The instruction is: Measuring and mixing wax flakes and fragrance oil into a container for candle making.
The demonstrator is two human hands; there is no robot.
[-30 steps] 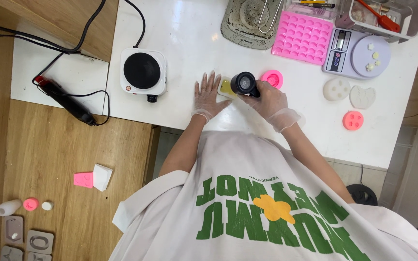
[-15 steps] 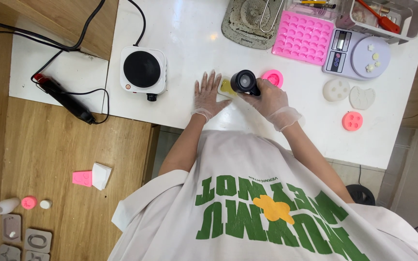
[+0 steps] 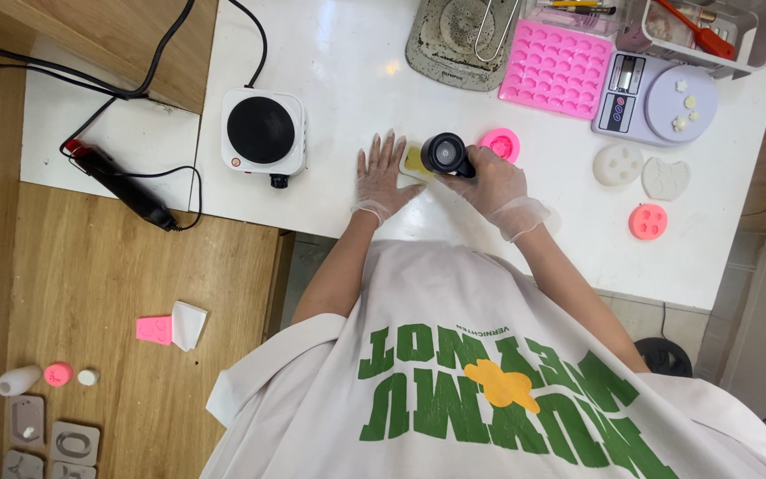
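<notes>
Bright, even light; sharp focus; slight glare on the white table (image 3: 356,71).

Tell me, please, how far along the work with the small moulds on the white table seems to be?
Done: pale casts lie unmoulded beside the scale. In hand: the right hand tips a black pot over a yellow mould steadied by the left hand. Apparently left: the large pink tray.

Glossy white table (image 3: 365,80), matt black pot (image 3: 446,153), thin clear plastic gloves (image 3: 381,177).

Thin clear disposable gloves cover both hands; a loose white T-shirt bears green lettering and a yellow flower.
</notes>
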